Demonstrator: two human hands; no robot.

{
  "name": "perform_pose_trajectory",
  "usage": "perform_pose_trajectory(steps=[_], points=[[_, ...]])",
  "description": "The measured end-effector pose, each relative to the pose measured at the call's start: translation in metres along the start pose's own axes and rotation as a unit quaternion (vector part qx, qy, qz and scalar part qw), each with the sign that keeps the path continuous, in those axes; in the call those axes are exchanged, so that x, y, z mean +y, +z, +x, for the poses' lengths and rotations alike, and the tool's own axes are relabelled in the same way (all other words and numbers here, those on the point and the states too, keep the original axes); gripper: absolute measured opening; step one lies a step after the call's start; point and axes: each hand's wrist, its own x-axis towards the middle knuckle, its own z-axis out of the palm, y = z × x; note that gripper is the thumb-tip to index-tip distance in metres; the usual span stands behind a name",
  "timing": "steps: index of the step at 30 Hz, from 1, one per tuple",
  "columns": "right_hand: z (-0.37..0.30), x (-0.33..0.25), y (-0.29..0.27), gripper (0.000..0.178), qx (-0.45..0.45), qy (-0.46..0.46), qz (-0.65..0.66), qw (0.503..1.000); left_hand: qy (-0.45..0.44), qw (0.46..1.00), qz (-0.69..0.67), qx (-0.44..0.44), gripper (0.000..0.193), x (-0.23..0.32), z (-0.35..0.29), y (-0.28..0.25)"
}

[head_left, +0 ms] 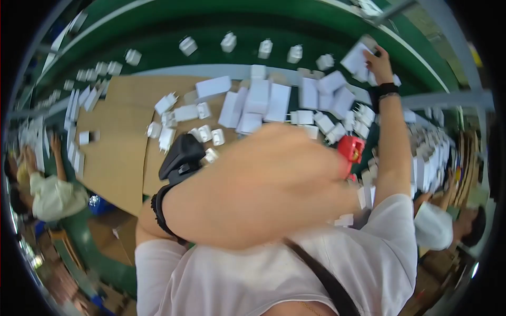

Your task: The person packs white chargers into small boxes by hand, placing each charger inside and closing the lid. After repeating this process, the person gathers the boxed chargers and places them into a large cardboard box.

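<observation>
My left hand [263,184] is raised close to the head camera and smeared by motion. Its fingers cannot be made out, and it hides the middle of the bench. A black band [159,215] circles that wrist, with a black device [182,155] beside it. At the far right my right arm reaches over the bench, and my right hand [380,64] is closed on a white box [354,58] at the edge of the green belt. White boxes [258,97] lie piled in the middle, with white plug adapters [324,122] around them.
White adapters [228,42] stand spaced along the green belt [158,34] at the back. Brown cardboard [118,126] covers the bench's left. A red plastic object [350,150] sits right of my left hand. People work at left [58,195] and right [435,224], beside more white boxes.
</observation>
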Motion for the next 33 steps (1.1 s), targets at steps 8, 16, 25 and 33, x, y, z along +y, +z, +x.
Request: perform_pose_trajectory(steps=[8, 16, 25, 33], points=[[0.104, 0.084, 0.049, 0.048, 0.078, -0.157, -0.410, 0.895, -0.107, 0.993, 0.036, -0.026, 0.019, -0.016, 0.013, 0.017], [0.046, 0.031, 0.112, 0.044, -0.299, -0.188, -0.526, 0.774, -0.224, 0.939, 0.207, 0.158, 0.023, -0.050, -0.074, -0.074], [0.086, 0.008, -0.028, 0.026, -0.118, -0.134, -0.194, 0.965, -0.611, 0.492, 0.509, 0.355, 0.039, -0.185, -0.405, -0.331], [-0.034, -0.075, -0.013, 0.037, -0.084, -0.106, -0.233, 0.963, -0.635, 0.460, 0.614, -0.086, 0.050, -0.251, -0.444, -0.405]])
